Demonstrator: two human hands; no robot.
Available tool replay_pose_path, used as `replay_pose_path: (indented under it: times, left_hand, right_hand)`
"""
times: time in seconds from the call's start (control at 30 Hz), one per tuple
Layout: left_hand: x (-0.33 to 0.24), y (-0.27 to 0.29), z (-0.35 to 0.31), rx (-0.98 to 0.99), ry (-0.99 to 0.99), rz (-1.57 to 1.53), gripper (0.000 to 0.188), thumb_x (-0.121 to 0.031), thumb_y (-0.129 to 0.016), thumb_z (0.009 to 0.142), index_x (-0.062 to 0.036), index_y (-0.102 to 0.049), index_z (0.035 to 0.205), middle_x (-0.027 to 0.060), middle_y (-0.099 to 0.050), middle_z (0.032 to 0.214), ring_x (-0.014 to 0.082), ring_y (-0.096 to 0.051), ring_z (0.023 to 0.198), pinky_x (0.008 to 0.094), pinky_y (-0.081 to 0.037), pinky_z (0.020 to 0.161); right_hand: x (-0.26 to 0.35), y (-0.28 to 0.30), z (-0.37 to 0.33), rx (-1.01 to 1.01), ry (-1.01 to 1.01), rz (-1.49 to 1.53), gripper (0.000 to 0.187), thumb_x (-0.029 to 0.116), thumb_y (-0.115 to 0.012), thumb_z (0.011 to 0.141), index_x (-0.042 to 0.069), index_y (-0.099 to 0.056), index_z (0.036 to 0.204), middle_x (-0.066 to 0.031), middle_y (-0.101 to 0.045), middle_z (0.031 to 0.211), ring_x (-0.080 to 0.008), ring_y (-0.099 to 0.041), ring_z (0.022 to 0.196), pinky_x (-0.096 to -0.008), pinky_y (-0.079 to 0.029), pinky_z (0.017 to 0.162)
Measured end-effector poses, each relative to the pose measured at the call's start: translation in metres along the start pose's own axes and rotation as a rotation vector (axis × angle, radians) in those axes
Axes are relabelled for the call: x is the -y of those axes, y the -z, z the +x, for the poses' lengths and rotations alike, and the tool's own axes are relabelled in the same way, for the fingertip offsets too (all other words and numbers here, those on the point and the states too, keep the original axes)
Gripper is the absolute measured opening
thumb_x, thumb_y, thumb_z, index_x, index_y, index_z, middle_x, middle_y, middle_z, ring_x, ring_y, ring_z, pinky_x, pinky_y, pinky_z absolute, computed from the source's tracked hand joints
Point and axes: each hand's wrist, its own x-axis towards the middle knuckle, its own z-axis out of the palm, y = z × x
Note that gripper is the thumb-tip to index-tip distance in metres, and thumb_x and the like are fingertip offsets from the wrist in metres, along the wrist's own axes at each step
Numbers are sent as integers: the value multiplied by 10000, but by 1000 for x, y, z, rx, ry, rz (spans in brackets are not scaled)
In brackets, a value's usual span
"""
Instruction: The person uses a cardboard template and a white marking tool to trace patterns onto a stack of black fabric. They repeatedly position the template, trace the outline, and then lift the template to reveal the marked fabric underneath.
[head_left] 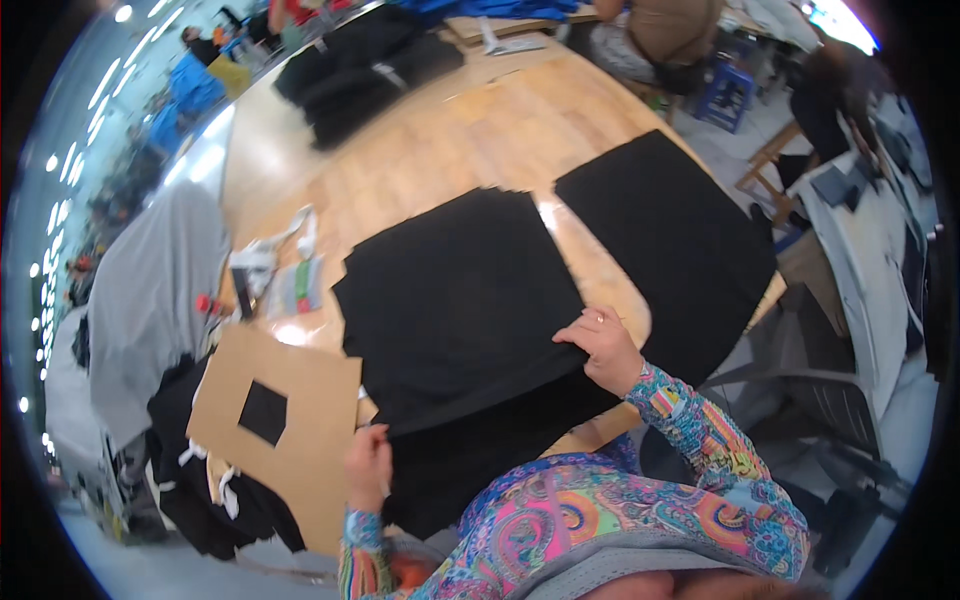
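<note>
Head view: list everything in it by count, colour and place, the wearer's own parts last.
Table: one, light wood, middle
Fabric panels: at least two, black, centre and right of table
Fabric pile: one, black, far end
Cardboard sheet: one, brown, left front
Draped cloth: one, grey, left
Stool: one, blue, far right
Chair: one, black, right
People: several, mixed clothing, background
Left hand: one, bare, by cardboard's right edge
Right hand: one, bare, at centre panel's right edge
Sleeves: two, multicoloured, lower edge
Smaller clutter: uncountable
</note>
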Motion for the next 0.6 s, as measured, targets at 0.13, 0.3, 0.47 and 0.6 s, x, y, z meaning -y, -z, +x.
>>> replay_pose_path:
  times: [0.13,0.3,0.47,0.6]
  left_hand:
    - [-31,42,21,-58,2,-353,111,56,-577,809,-29,-538,868,114,-646,934,165,-600,820,272,-475,721]
    - [-104,97,61,-216,-182,-637,255,83,-595,751,-72,-403,814,81,-550,737,126,-503,728,239,-404,693]
    - [-150,37,174,-39,-261,-561,169,16,-613,809,-48,-457,822,25,-547,835,81,-496,780,208,-406,716]
    - [-167,-3,251,-222,-351,-654,146,-29,-636,835,-54,-495,801,9,-546,805,79,-494,760,205,-405,717]
  right_hand:
    - [27,111,21,-178,48,114,387,-109,-551,522,51,-668,855,-72,-619,788,-265,-586,795,-371,-451,827]
    - [29,214,60,-290,122,87,280,-79,-575,589,21,-672,832,-101,-648,780,-226,-616,756,-331,-479,749]
    - [-78,247,131,-26,-25,-282,190,40,-646,717,36,-674,905,-139,-658,834,-290,-632,792,-325,-482,712]
    - [-180,240,184,-68,-106,-596,252,215,-704,705,70,-696,911,-175,-648,796,-335,-619,803,-361,-486,743]
